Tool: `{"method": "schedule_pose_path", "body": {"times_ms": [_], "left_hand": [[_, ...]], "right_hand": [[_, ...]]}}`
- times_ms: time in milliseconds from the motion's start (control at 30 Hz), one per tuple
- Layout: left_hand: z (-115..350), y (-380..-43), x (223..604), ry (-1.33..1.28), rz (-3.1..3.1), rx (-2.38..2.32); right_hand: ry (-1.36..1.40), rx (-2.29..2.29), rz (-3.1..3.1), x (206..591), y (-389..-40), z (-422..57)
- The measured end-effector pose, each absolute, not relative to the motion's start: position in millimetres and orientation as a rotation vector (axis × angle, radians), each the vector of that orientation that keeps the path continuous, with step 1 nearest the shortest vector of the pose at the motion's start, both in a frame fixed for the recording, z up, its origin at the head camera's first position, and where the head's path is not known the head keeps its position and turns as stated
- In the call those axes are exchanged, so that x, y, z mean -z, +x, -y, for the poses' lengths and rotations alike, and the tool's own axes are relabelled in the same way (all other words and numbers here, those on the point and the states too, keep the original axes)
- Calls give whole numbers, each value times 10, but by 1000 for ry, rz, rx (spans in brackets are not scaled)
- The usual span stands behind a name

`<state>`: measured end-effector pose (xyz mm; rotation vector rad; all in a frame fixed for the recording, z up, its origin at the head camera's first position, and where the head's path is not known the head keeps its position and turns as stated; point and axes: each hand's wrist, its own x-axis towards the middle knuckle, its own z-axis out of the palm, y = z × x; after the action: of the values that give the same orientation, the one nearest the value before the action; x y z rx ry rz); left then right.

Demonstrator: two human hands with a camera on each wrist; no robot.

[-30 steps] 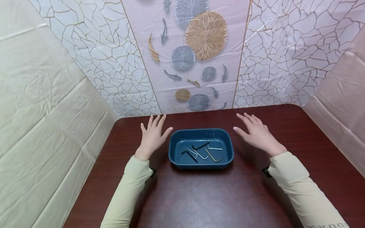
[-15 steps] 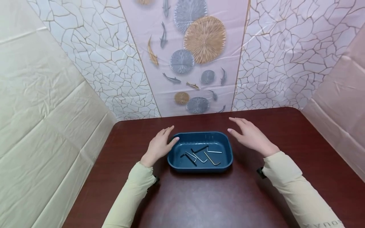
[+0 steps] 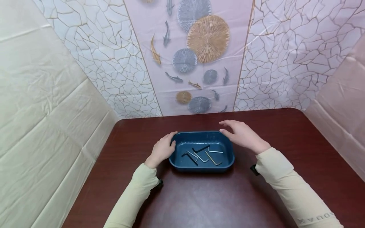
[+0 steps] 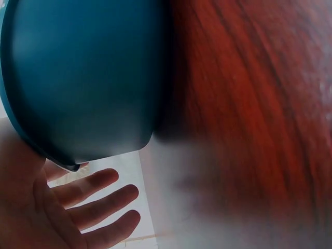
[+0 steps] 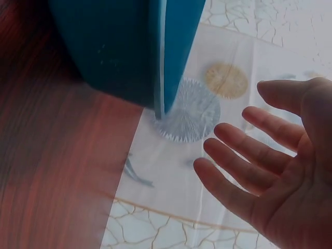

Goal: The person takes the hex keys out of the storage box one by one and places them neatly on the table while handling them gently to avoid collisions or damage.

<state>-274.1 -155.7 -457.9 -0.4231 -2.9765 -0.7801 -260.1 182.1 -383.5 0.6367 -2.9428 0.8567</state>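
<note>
In the middle of the table (image 3: 199, 196) a blue tray (image 3: 201, 169) is sitting upright, loose hex keys (image 3: 200, 158) lying inside. It is looking stiff, fairly light and perhaps slippery; its rim at 9 and 3 o'clock is seemingly offering the best hold, kept level lest the keys slide. At 10 o'clock the left hand (image 3: 161, 150) is straddling the rim, thumb inside, fingers spreading outside; whether it is pressing, I cannot tell. At 2 o'clock the right hand (image 3: 243, 135) is hovering, fingers spread, touching nothing. Beyond, at 12, a patterned sheet (image 3: 208, 39) is hanging.
</note>
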Motion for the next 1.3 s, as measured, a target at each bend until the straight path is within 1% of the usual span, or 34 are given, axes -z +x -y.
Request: {"method": "schedule_pose_path", "body": {"times_ms": [233,467,767,1067,1300], "left_hand": [[1549,-2740,4570,-391,2969,754],[1532,-2719,4614,-402,2961,760],[1520,-2688,4668,-387,2970,768],[1504,-2733,4649,-412,2941,769],[1484,-2694,4657,-391,2937,815]], "right_hand": [[742,-896,2924,3904,-2660,-1625],[835,-868,2979,4078,-2684,-1502],[874,-781,3134,4254,-2680,-1402],[892,-629,3274,4257,-2711,-1371],[943,-598,3283,4270,-2716,-1325]]}}
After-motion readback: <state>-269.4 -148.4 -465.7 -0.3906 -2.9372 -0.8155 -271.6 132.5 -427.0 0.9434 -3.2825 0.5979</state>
